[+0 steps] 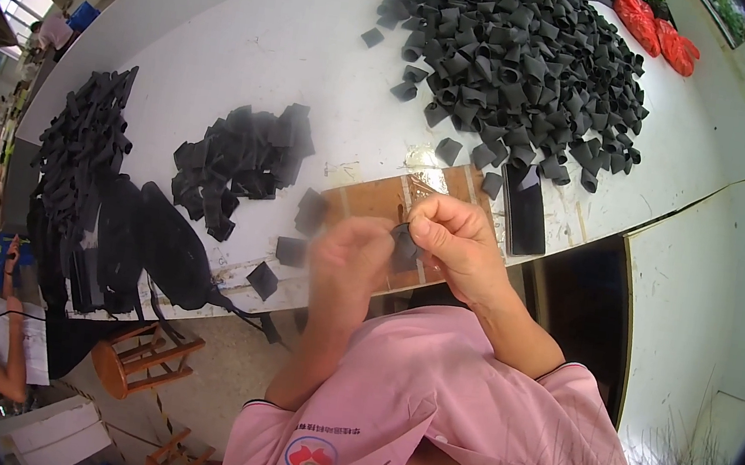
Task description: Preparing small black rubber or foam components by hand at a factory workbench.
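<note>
In front of my chest, my right hand (459, 243) is closed, its thumb and forefinger pinching a small black fabric-like piece (405, 248). My left hand (351, 258) is right beside that piece, smeared by motion, so its fingers cannot be made out. Beneath both hands lies a brown wooden board (362, 202) with pale strips across it. Loose flat black pieces (263, 280) lie left of the board near the table's front edge. Against the board's right side rests a glossy black slab (524, 209).
A big heap of folded black pieces (523, 65) covers the back of the white table (255, 51). Two more black piles (242, 156) (87, 132) and stuffed black sleeves (171, 245) lie leftward. Red bags (655, 30) sit far right. Wooden stools (143, 358) and another person (2, 336) are at left.
</note>
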Available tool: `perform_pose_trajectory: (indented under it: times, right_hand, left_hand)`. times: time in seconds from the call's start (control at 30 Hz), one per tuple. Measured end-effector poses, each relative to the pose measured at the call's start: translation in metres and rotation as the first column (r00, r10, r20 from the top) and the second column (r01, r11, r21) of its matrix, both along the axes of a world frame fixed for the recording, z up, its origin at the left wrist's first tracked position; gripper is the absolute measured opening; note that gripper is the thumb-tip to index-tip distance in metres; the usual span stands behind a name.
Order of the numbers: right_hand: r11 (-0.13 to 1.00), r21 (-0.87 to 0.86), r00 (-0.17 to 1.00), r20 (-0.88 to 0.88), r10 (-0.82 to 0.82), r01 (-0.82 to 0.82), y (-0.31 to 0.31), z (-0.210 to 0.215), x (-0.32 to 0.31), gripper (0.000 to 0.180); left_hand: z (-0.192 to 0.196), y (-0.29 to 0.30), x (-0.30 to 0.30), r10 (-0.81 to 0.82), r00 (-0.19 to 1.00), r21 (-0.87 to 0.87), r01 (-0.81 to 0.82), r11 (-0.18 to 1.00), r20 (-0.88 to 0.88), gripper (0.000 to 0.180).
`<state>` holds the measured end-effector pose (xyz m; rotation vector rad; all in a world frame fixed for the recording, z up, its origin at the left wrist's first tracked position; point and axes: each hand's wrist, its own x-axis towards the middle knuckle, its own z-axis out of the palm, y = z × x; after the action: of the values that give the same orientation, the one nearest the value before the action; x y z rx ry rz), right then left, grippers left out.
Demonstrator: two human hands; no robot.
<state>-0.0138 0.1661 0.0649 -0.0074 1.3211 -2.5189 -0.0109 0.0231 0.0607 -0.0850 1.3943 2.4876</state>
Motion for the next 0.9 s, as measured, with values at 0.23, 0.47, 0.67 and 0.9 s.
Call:
perform_pose_trajectory:
  times: [0.23, 0.47, 0.67, 0.9]
  right_hand:
    - [0.962, 0.264, 0.987, -0.157, -0.031, 0.072, -0.002, 0.011, -0.014, 0.022]
    - [0.977, 0.149, 0.983, -0.081, 0.167, -0.154, 0.009, -0.031, -0.024, 0.024]
    - [0.71, 0.625, 0.912, -0.406, -0.058, 0.324, 0.007, -0.021, -0.022, 0.022]
    - [0.454, 0.495, 0.534, -0.844, 0.048, 0.741, 0.001, -0.007, -0.008, 0.039]
  left_hand:
    - [0.001, -0.004, -0.024, -0.248, 0.963, 0.67, 0.119, 0.733, 0.101, 0.012]
    - [-0.041, -0.013, -0.022, -0.231, 0.93, 0.584, 0.023, 0.811, 0.285, 0.009]
    - [-0.019, 0.009, -0.025, 0.205, 0.887, -0.208, -0.312, 0.927, -0.415, 0.031]
    - [-0.009, 0.001, -0.032, 0.008, 0.786, -0.323, -0.263, 0.909, -0.618, 0.014]
